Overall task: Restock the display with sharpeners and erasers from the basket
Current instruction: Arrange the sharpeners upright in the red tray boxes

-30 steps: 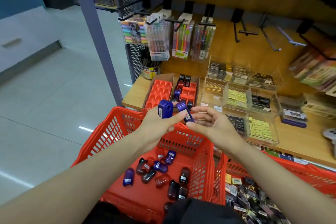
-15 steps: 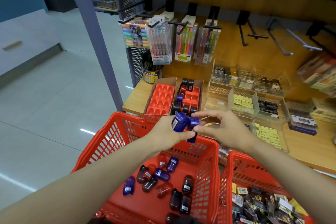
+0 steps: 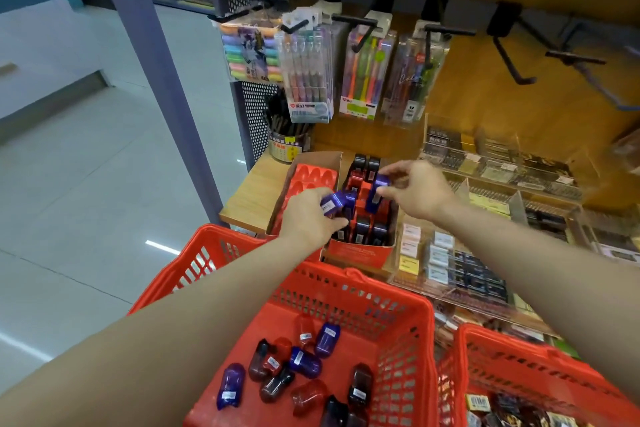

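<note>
My left hand (image 3: 310, 218) grips a purple sharpener (image 3: 337, 202) over the red sharpener display box (image 3: 356, 251) on the wooden shelf. My right hand (image 3: 417, 191) pinches another purple sharpener (image 3: 376, 191) just above the box's slots, where several dark and red sharpeners stand. An empty red tray (image 3: 306, 180) lies left of the box. Below, the red basket (image 3: 401, 319) holds several loose purple, red and dark sharpeners (image 3: 304, 362). A second red basket (image 3: 526, 367) at lower right holds small packaged erasers (image 3: 498, 409).
Clear acrylic bins (image 3: 446, 260) with erasers and small packs stand right of the box. Pen packs (image 3: 306, 76) hang on hooks above, beside a pen cup (image 3: 289, 140). A grey post (image 3: 156, 55) rises at left, with tiled floor beyond.
Both hands moved forward from above the basket to the display box, each carrying a purple sharpener. The view shifted closer to the shelf.
</note>
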